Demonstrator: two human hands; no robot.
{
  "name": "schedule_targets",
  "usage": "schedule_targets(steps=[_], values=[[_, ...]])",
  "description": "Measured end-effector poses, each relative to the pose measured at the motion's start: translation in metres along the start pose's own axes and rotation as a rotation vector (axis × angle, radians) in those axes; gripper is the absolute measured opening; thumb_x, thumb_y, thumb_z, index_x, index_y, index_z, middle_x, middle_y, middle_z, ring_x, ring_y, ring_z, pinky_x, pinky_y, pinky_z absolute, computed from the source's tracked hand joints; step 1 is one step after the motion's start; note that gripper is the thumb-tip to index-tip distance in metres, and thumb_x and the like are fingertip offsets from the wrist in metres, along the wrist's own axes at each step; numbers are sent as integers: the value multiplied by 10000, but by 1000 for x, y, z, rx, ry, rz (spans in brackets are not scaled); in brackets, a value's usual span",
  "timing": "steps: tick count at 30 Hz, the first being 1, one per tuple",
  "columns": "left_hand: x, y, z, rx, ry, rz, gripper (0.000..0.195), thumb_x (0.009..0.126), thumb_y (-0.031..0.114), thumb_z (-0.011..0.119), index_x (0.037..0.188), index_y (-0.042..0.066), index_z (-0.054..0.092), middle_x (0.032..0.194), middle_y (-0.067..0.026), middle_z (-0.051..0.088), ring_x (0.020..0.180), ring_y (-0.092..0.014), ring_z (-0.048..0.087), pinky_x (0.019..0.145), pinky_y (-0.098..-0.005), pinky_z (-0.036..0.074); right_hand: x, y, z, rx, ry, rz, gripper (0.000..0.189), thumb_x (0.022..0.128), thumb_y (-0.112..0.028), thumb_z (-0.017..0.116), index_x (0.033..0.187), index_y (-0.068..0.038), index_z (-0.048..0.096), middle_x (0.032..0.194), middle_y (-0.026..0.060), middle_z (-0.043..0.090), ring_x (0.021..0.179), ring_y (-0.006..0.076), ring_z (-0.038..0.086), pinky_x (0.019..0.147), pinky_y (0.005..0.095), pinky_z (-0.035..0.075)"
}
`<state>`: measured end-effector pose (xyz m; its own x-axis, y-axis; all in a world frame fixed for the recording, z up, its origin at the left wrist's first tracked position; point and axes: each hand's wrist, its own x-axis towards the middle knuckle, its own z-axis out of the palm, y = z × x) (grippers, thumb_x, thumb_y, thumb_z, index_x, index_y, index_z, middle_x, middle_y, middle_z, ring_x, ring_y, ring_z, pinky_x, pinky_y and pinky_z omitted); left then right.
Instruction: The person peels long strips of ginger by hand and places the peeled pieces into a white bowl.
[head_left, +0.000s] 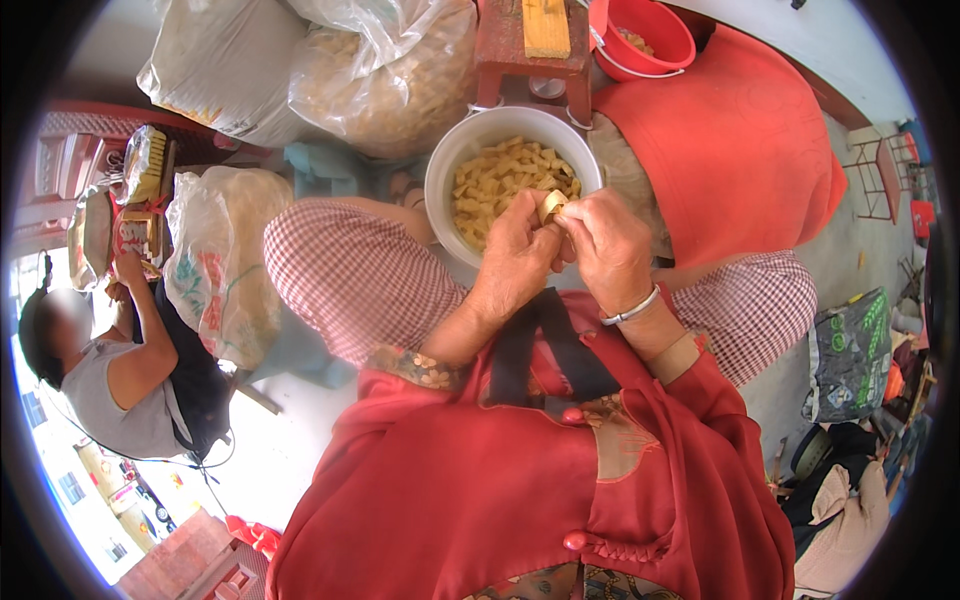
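My left hand (517, 244) and my right hand (611, 240) meet over the near rim of a white bucket (439, 199). Between their fingertips is a small folded pale-yellow strip (553, 206), bent into a loop. Its material cannot be told, and the fingers hide part of it. Many similar yellow pieces (491, 184) lie heaped inside the bucket, below the hands. A metal bangle (634, 307) circles my right wrist.
Behind the bucket stands a red-brown wooden stool (491, 64) bearing a wood block (546, 30). A red bucket (660, 37) and red cloth (727, 150) are at right. Filled plastic bags (382, 90) stand back left. Another person (127, 382) sits far left.
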<state>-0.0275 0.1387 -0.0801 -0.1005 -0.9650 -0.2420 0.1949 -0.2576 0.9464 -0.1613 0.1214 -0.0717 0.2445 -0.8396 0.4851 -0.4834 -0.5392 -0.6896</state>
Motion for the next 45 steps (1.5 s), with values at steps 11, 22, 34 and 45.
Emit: schedule_targets(steps=[11, 22, 34, 45], values=[[-2, 3, -4, 172, -96, -68, 163, 826, -54, 428, 967, -7, 494, 722, -52, 557, 572, -88, 526, 494, -232, 421, -15, 11, -4, 454, -55, 486, 241, 787, 6, 672, 1010, -46, 594, 764, 54, 615, 667, 104, 584, 596, 238, 466], [-7, 7, -6, 229, -179, -36, 269, 895, 28, 461, 1150, 65, 387, 815, -71, 552, 588, -77, 480, 503, -216, 391, -18, 20, -1, 632, -179, 521, 158, 854, 7, 586, 998, -21, 528, 778, 6, 584, 696, 56, 570, 589, 206, 477], [-3, -20, -10, 791, -31, 548, 285, 854, -61, 466, 1114, 55, 483, 960, -130, 624, 649, -162, 583, 575, -262, 487, -23, 22, 9, 794, -111, 686, 130, 839, 0, 597, 953, -17, 537, 819, 40, 604, 692, 88, 595, 578, 250, 494], [-5, 6, -8, -21, -142, -46, 143, 954, 49, 434, 1088, 83, 473, 749, -44, 553, 527, -56, 473, 427, -181, 396, -32, 34, 3, 1068, -156, 871, 282, 938, -255, 555, 1079, -16, 604, 807, 32, 620, 630, 87, 568, 593, 216, 476]])
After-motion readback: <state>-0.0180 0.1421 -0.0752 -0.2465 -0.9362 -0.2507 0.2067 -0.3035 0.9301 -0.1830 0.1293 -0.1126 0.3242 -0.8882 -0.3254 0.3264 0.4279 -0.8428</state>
